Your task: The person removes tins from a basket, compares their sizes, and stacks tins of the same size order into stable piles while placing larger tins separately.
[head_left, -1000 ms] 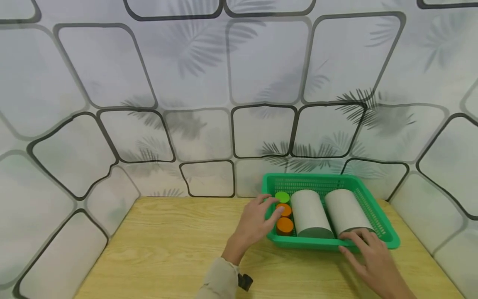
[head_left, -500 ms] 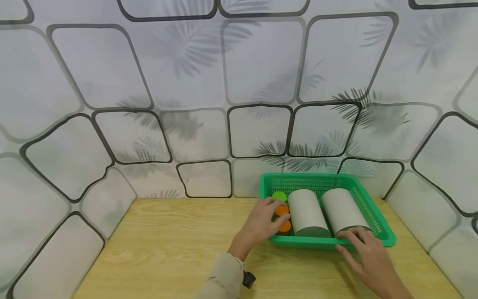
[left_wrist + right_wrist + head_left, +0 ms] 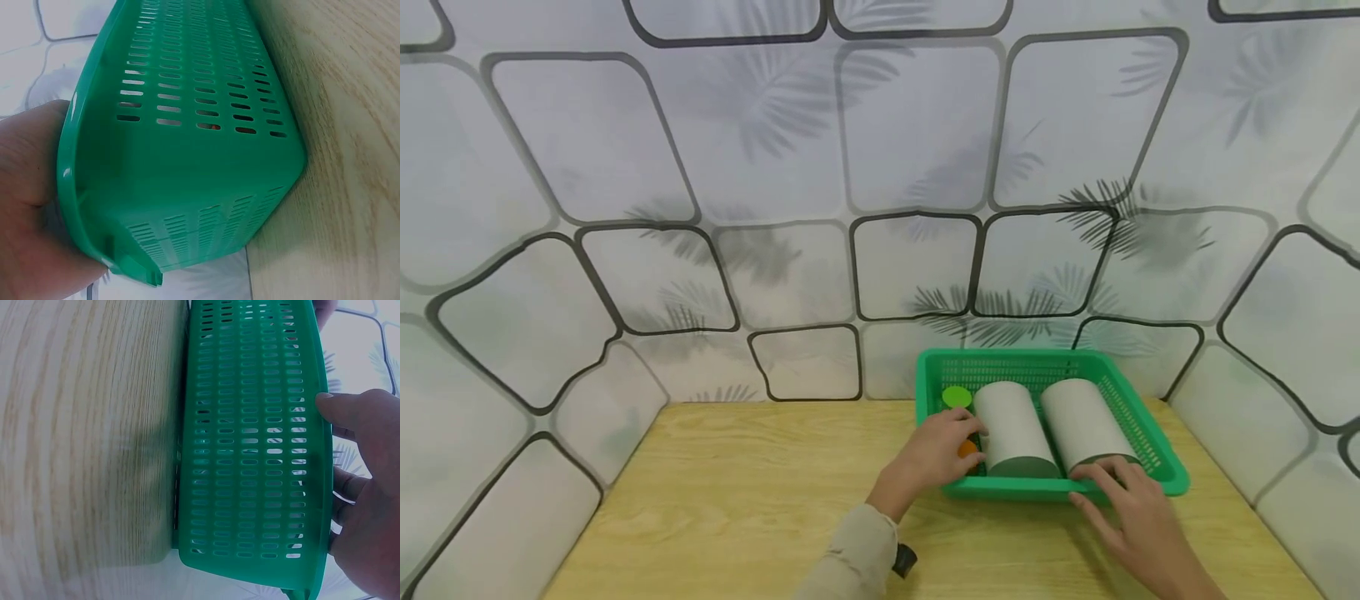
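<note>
A green plastic basket stands on the wooden table at the right. My right hand grips its front rim; the right wrist view shows the thumb against the basket's outer wall and the fingers over the rim. My left hand reaches over the left side, its fingers bent above an orange lid. Whether they hold it is hidden. A second orange lid is covered by this hand. Behind it sits a green lid. Two white cylinders with green ends, a left one and a right one, lie in the basket.
The light wooden table stretches to the left of the basket. A patterned wall covering rises behind the table and along both sides. A black strap piece shows at the left wrist.
My left hand has moved right and down over the orange lids, covering more of them. My right hand stays on the front rim. The view has shifted slightly.
</note>
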`<state>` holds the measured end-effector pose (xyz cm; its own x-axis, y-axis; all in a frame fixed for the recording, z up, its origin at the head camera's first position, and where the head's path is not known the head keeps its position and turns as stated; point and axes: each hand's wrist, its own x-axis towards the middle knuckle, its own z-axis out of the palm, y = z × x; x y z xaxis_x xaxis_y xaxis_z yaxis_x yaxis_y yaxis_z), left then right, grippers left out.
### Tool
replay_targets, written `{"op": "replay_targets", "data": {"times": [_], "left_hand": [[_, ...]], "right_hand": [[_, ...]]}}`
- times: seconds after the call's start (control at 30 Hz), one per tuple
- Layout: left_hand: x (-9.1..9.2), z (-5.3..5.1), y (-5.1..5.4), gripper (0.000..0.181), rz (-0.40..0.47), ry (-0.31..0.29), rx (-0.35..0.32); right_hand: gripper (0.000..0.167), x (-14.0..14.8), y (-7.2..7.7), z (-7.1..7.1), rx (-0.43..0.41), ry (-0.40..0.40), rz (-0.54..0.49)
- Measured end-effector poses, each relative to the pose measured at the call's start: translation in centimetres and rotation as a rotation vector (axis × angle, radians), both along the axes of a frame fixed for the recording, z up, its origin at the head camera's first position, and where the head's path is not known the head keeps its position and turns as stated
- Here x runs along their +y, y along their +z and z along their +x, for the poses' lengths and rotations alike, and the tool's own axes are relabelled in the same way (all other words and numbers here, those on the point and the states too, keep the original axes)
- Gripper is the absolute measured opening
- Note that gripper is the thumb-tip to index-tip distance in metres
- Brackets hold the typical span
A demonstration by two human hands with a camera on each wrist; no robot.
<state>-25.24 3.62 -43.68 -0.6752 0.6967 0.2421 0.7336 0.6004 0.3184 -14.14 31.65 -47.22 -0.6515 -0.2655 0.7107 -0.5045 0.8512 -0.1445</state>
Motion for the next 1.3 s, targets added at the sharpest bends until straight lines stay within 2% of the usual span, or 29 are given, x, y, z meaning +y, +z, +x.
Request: {"op": "replay_targets", "data": {"times": [0.1, 0.23, 0.4, 0.6, 1.03, 1.3], "left_hand": [[0.4, -0.2, 0.1, 0.031, -0.053, 0.003, -0.018], [1.0, -0.6, 0.2, 0.031, -0.166, 0.03, -0.034], [1.6, -0.8, 0.4, 0.033, -0.273, 0.059, -0.048], [2.2, -1.1, 0.0, 0.037, -0.355, 0.088, -0.014], [2.6, -1.3, -0.3, 0.03, -0.408, 0.094, 0.027], [2.6, -1.3, 0.0, 0.028, -0.367, 0.079, 0.0]], "right_hand": [[0.038, 0.1, 0.0, 0.0, 0.015, 0.013, -0.003], [0.038, 0.2, -0.1, -0.1, 0.028, 0.017, -0.004], [0.04, 0.1, -0.2, -0.1, 0.009, 0.005, -0.009], [0.041, 0.0, 0.0, 0.1, -0.006, -0.007, -0.014], [0.039, -0.1, 0.2, 0.2, -0.041, -0.024, -0.018], [0.038, -0.2, 0.3, 0.4, -0.048, -0.035, -0.016]]}}
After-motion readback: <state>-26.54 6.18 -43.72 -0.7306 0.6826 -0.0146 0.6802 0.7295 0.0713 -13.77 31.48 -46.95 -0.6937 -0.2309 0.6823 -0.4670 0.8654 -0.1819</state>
